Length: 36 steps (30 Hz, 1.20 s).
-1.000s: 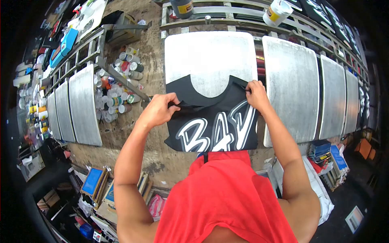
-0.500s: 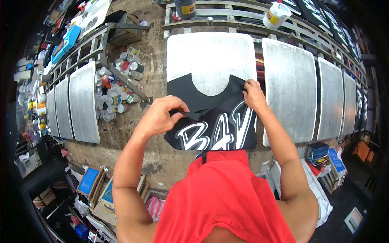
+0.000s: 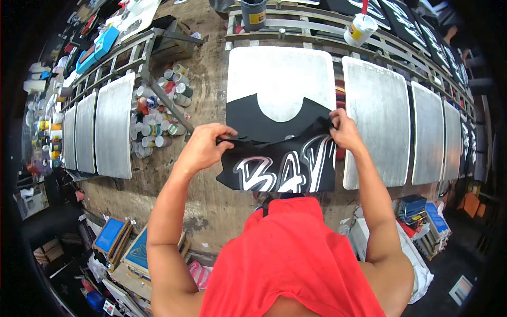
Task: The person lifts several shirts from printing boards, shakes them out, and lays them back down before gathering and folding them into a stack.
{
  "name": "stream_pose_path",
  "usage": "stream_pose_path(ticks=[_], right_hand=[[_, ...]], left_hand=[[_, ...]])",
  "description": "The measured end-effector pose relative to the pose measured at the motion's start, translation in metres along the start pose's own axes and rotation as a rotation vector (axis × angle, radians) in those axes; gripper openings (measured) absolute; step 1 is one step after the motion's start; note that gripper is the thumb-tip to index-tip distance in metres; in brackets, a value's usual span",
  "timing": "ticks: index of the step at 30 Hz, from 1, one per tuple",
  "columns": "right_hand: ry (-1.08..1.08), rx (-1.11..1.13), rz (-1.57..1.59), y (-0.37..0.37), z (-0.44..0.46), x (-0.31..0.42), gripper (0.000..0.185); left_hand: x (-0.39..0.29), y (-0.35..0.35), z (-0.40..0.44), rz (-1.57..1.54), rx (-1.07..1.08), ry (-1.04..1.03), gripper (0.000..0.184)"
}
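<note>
Black fabric with large white lettering (image 3: 280, 171) is stretched between my two hands. My left hand (image 3: 206, 145) pinches its upper left edge between thumb and fingers. At the upper right, my right hand (image 3: 346, 129) grips the edge near the board's side. Behind it, plain black fabric with a scooped neckline (image 3: 243, 113) lies flat on a white board (image 3: 280, 68). I cannot tell whether the two black parts are joined. The lettered part hangs over the board's near end, toward my red shirt (image 3: 296, 248).
More grey boards stand to the right (image 3: 375, 121) and left (image 3: 113, 127). A dark bucket (image 3: 254, 16) and a white bucket (image 3: 360, 30) sit on the rack behind. Several cups (image 3: 158, 124) crowd the floor at left. Framed screens (image 3: 111, 235) lie lower left.
The upper edge of the lettered fabric has been drawn straighter between my hands and lifted off the plain part. My right hand has shifted slightly right and down. The view has shifted a little.
</note>
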State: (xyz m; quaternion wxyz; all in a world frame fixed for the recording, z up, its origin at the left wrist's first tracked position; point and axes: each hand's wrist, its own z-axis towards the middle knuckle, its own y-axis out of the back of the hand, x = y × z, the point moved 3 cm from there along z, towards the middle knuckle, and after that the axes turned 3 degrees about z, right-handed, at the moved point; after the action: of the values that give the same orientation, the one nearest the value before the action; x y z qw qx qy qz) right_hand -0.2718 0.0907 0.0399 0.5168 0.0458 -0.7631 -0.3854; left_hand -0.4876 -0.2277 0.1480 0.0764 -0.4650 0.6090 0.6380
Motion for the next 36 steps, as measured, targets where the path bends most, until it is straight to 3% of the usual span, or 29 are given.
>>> stream_pose_path(ticks=[3,6,8,12,15,23,25,27,28,29,31,32,35,36], right_hand=[[0.113,0.109,-0.043,0.028,-0.049,0.013,0.026],[0.244,0.198,-0.035,0.060,-0.110,0.073,0.025],[0.332,0.133,0.113,0.075,-0.151,0.107,0.028],[0.335,0.023,0.181,0.086,-0.224,0.125,0.034],[0.166,0.001,-0.088,0.077,-0.261,0.119,0.033],[0.379,-0.165,-0.070,0.076,-0.306,0.135,0.034],[0.325,-0.136,-0.002,0.072,-0.307,0.129,0.033],[0.254,-0.135,0.064,0.062,-0.307,0.129,0.032],[0.179,-0.131,0.130,0.058,-0.307,0.127,0.030],[0.181,-0.134,0.129,0.056,-0.306,0.121,0.030],[0.048,0.019,0.150,0.050,-0.305,0.098,0.029],[0.096,0.056,0.116,0.048,-0.303,0.094,0.028],[0.110,0.127,0.304,0.052,-0.297,0.094,0.028],[0.076,0.180,0.230,0.063,-0.295,0.091,0.028]], left_hand=[[0.007,0.007,-0.026,0.022,-0.023,0.028,0.022],[-0.009,0.018,-0.063,0.163,0.032,0.030,0.017],[-0.031,0.025,-0.096,-0.062,0.003,-0.055,0.013],[-0.070,0.040,-0.174,-0.083,-0.032,-0.161,0.018],[-0.070,0.020,-0.210,0.110,-0.095,-0.112,0.017],[-0.069,0.008,-0.266,0.141,-0.392,-0.191,0.018],[-0.053,0.008,-0.269,0.117,-0.381,-0.175,0.015],[-0.047,0.007,-0.267,-0.058,-0.137,-0.052,0.040],[-0.033,0.000,-0.265,-0.048,-0.113,-0.060,0.055],[-0.038,0.001,-0.261,-0.024,0.011,0.026,0.049],[-0.026,-0.004,-0.255,0.103,0.058,0.020,0.040],[-0.024,-0.002,-0.252,0.102,0.061,0.020,0.040],[-0.019,0.007,-0.236,0.076,0.140,0.007,0.030],[-0.021,0.014,-0.230,-0.072,0.150,-0.091,0.029]])
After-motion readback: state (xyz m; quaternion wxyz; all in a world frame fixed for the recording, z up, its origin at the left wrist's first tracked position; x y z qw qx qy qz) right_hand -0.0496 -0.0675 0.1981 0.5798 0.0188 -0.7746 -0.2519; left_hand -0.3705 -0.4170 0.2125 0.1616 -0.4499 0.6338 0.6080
